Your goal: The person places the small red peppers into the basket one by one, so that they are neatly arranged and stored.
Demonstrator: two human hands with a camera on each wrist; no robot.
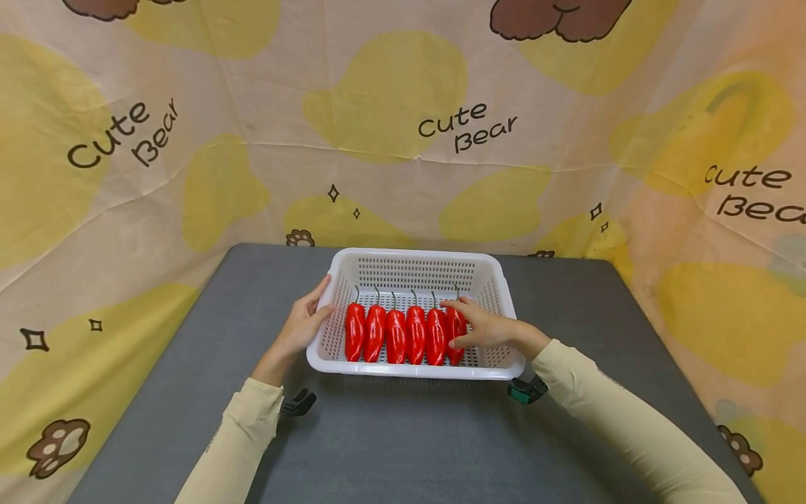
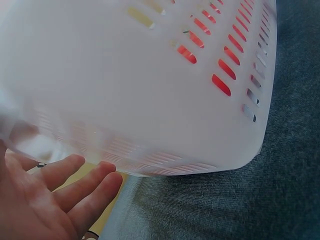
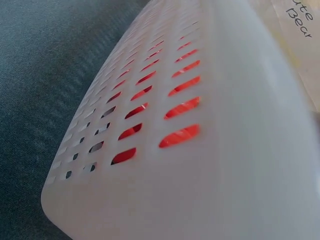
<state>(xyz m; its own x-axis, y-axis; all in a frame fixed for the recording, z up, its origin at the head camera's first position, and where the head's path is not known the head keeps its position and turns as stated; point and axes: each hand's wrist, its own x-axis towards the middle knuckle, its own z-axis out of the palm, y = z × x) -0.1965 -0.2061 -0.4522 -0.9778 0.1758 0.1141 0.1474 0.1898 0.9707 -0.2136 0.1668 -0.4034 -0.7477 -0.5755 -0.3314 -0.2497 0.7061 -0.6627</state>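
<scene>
A white plastic basket (image 1: 415,371) with slotted walls sits on the grey table, holding a row of several glossy red chili peppers (image 1: 395,336) with green stems pointing away. My left hand (image 1: 301,327) grips the basket's left side, thumb over the rim and fingers along the outside. In the left wrist view the fingers of that hand (image 2: 65,200) extend beside the white wall. Inside the basket, my right hand (image 1: 481,327) reaches over the rightmost chili pepper (image 1: 456,325), thumb and fingers spread across it. The right wrist view shows only the basket's slotted outer wall (image 3: 165,185), hiding that hand.
The dark grey tabletop (image 1: 403,441) extends around the basket. A printed cloth (image 1: 390,91) with yellow patches and lettering hangs behind and at both sides. Dark straps with small devices (image 1: 527,390) sit at both wrists, near the basket's front corners.
</scene>
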